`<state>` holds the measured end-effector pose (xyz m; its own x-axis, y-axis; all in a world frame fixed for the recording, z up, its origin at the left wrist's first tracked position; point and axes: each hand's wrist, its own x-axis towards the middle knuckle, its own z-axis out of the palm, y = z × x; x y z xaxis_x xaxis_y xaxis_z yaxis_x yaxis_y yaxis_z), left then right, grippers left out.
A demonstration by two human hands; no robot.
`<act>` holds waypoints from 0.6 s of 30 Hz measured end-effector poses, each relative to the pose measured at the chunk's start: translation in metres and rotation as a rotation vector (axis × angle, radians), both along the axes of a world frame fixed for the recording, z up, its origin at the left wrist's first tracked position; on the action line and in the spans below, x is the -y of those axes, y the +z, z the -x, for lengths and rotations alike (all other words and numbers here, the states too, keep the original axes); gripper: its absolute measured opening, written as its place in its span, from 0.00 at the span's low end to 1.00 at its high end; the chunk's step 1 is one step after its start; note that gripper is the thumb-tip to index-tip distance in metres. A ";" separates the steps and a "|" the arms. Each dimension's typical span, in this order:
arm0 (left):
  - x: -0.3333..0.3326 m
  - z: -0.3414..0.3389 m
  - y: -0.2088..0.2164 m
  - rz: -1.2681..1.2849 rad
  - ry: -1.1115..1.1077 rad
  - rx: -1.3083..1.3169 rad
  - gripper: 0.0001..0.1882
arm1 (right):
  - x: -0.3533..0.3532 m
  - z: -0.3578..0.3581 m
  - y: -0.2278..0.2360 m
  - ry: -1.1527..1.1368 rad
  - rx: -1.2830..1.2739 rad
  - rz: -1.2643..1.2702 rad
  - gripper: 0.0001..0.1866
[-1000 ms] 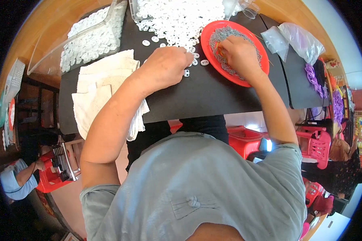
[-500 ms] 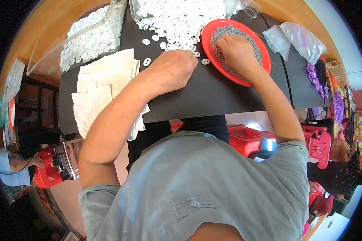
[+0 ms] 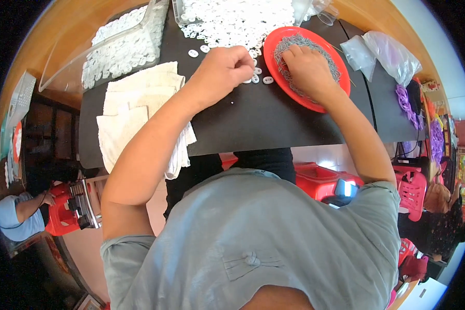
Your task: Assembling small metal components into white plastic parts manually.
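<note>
My left hand (image 3: 223,71) is over the near edge of a heap of white oval plastic pieces (image 3: 237,23), each with two holes. Its fingers curl in toward the thumb, and whatever they hold is hidden. Several loose ovals (image 3: 267,80) lie beside and beyond it on the dark table. To the right, my right hand (image 3: 310,70) reaches into a red plate (image 3: 274,75) filled with thin grey metal pieces like small screws or nails (image 3: 298,40). The fingers bend down together among them; I cannot see what is between the fingertips.
A clear bin of white ovals (image 3: 121,54) lies tilted at the far left, with folded cream cloths (image 3: 124,121) in front. Clear plastic bags (image 3: 392,54) and purple cord (image 3: 408,103) lie at the right. A red stool (image 3: 315,178) is below the table, and another person (image 3: 20,214) is at the left.
My left hand has moved slightly away from me and turned, showing the curled thumb side. The right hand stays in the plate. The whole view has shifted a little.
</note>
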<state>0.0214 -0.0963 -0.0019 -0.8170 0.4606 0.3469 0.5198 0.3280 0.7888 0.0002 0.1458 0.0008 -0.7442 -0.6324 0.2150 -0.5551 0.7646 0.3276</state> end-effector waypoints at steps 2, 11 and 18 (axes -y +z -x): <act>0.001 -0.002 0.008 -0.182 0.054 0.405 0.06 | -0.002 0.001 -0.003 -0.021 -0.001 -0.007 0.09; 0.006 0.003 0.010 -0.475 0.065 0.658 0.07 | -0.013 -0.004 -0.007 -0.055 0.004 0.075 0.11; 0.008 0.003 0.012 -0.510 0.067 0.703 0.07 | -0.010 0.001 -0.011 0.104 -0.077 0.154 0.07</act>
<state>0.0184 -0.1039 0.0101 -0.9391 0.3296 -0.0973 -0.1506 -0.1404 0.9786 -0.0005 0.1558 -0.0101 -0.6542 -0.6604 0.3687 -0.6117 0.7486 0.2557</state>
